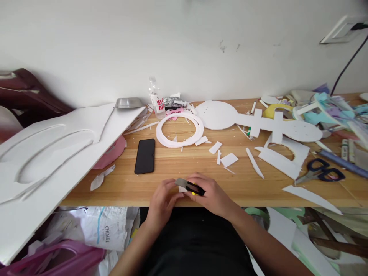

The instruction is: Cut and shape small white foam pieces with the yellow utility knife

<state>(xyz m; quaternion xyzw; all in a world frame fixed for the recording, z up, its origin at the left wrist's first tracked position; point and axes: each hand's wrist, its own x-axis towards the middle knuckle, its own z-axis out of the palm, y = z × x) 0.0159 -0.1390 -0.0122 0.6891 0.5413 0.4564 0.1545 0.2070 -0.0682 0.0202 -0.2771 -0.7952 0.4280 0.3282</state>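
Near the front edge of the wooden table, my right hand (212, 194) is closed around a utility knife (196, 188) with a black and yellow handle. Its wide grey blade points left, over a small white piece of foam board (181, 189). My left hand (161, 202) pinches that piece from the left, thumb and fingertips close to the blade. The knife partly covers the piece, so its full shape is hidden. Beyond my hands lie small white offcuts (229, 159) and a white ring (160, 135).
A black phone (145, 156) lies left of centre. A large white foam sheet (66, 153) overhangs the left side. Scissors (319, 170) and curved scraps (312, 197) lie to the right. A plastic bottle (157, 101) and a long white cutout (217, 115) are near the wall.
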